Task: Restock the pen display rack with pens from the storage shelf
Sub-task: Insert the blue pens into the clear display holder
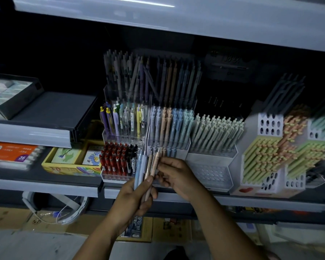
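Pen rack (170,126) sits at the shelf (45,186) front edge, pen bundle (142,166) just before its sparse front row.
Left hand (133,198) clenched round bundle's lower barrels; right hand (176,176) pinches one peach pen (155,158). Likely light, stiff, slick: grip the barrel.

Dim light overall. Grey shelf rail (43,187) as landmark: above it, dark back panel (45,53); higher still, glossy top shelf edge (176,17) catching light streak; below it, cardboard boxes (6,218), pale floor (26,246).
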`<state>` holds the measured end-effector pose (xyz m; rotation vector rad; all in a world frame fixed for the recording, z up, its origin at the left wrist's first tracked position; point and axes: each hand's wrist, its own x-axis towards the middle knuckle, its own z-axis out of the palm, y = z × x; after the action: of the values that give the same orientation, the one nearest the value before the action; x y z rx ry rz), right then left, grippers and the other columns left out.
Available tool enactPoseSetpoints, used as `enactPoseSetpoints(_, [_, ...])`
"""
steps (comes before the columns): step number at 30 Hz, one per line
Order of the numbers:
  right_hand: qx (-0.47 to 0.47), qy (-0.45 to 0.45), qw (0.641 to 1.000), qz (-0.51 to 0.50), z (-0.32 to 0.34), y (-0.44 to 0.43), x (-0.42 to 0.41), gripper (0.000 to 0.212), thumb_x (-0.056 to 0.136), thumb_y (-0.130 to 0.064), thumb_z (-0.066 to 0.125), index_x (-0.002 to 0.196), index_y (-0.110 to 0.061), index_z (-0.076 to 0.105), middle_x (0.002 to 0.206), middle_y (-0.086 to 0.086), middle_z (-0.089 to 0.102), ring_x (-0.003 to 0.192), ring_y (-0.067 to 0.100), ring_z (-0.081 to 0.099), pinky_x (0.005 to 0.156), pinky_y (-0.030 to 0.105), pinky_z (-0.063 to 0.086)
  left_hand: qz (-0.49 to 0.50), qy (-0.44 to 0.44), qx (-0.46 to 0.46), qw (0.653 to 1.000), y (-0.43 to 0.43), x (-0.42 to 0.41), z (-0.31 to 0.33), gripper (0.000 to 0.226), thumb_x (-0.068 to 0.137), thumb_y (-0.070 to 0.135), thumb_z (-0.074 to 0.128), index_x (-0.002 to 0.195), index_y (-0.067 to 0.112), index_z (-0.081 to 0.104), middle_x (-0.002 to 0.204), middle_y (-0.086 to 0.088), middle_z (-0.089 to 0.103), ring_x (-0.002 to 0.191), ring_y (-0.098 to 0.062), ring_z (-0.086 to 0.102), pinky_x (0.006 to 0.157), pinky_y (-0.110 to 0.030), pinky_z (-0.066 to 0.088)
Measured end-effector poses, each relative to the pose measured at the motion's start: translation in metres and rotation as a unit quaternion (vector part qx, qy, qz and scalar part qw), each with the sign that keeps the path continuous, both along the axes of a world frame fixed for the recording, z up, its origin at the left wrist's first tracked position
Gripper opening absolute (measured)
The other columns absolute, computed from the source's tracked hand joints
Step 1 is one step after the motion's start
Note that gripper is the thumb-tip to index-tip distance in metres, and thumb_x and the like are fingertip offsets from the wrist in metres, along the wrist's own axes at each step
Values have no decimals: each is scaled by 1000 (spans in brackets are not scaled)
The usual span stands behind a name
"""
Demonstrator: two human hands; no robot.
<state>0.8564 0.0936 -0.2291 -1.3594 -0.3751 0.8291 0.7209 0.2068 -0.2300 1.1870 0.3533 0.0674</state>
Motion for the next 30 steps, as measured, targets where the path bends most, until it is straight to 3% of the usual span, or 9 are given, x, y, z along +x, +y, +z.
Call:
enactPoseSetpoints(5, [37,-3,998,-51,3,-1,0,17,103,-6,51,106,0,67,75,10,64,59,18,54,50,26,41,23,5,50,998,1,4,-2,48,102,37,55,87,-9,63,53,-10,36,41,-15,27,41,-22,24])
enactPoseSetpoints(15, [128,14,970,-207,8,-21,30,11,100,-10,58,103,1,59,94,21,72,69,28,68,56,33,54,49,12,36,998,2,2,-7,34,98,29,61,84,-1,62,59,-14,37,45,-17,29,41,-25,24])
enactPoseSetpoints(20, [18,-122,940,-320,-4,-34,47,15,99,-12,64,101,3,63,75,17,72,64,31,70,62,39,59,67,15,33,997,3,2,-4,26,102,22,57,88,1,62,54,-5,47,41,-14,33,39,-21,28])
enactPoseSetpoints(24, [-40,-205,929,-306,-18,-36,55,3,99,-11,64,96,-10,65,76,12,74,68,33,72,68,47,61,68,19,48,996,5,1,-2,31,101,26,58,89,-2,60,53,-7,43,42,-16,33,39,-23,29])
enactPoseSetpoints(30, [-77,-233,928,-280,-26,-27,53,7,95,-12,69,95,-12,63,75,8,74,66,25,71,66,40,60,72,20,51,996,3,2,2,24,104,20,54,93,0,60,53,1,52,41,-13,35,38,-22,30])
